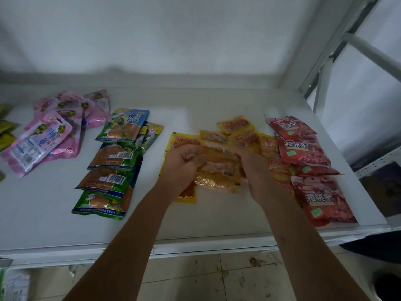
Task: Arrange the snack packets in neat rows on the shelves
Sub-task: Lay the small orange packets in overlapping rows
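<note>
Shelf, left to right: pink packets at 9 o'clock, green packets, yellow packets at centre, both my hands gripping them, left hand, right hand. Red packets at 3 o'clock.

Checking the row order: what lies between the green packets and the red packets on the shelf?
In the head view, the yellow packets lie between the green packets and red packets, with the left hand and right hand gripping some.

Yellow pkts overlapping, mid-shelf
</note>
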### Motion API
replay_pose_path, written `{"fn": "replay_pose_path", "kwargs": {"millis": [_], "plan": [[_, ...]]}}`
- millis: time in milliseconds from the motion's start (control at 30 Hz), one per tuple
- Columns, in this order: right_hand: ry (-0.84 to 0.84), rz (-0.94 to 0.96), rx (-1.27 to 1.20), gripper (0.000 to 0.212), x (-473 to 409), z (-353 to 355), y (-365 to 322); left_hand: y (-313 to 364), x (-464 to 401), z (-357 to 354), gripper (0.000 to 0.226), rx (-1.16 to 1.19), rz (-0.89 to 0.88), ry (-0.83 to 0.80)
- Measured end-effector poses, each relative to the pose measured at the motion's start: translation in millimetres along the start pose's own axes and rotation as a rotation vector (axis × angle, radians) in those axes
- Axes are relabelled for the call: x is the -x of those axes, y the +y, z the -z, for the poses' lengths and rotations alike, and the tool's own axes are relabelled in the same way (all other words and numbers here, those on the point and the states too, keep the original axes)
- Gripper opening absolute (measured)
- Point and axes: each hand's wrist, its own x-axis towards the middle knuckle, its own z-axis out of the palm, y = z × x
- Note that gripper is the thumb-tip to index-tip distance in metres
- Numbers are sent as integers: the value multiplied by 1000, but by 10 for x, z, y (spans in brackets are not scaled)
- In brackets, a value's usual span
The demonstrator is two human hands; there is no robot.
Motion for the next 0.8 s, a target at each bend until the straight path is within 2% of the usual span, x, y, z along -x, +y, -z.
{"fn": "replay_pose_path", "kwargs": {"millis": [67, 167, 233, 367, 467, 533, 600, 667, 800], "plan": [[16, -40, 28, 36, -34, -63, -86, -14, -7, 46, 8, -38, -25, -64], [71, -29, 2, 19, -74, -171, -58, 1, -19, 61, 49, -11, -16, -43], [82, 13, 21, 18, -78, -195, 32, 7, -61, 50, 58, -38, -14, -18], [92, 61, 60, 14, -42, -186, 124, -15, -146, 21, 53, -75, 14, 4], [60, 71, 60, 27, 5, -199, 127, -26, -149, 22, 58, -85, -8, 1], [71, 77, 76, 28, 31, -220, 135, -35, -130, 16, 58, -105, -43, 1], [93, 95, 86, 27, 47, -242, 173, -17, -113, 3, 51, -119, -56, 16], [113, 129, 68, 36, 71, -266, 216, -11, -114, -7, 46, -99, -37, 16], [122, 124, 85, 16, 55, -198, 240, -6, -95, -17, 52, -137, -59, -17]]}}
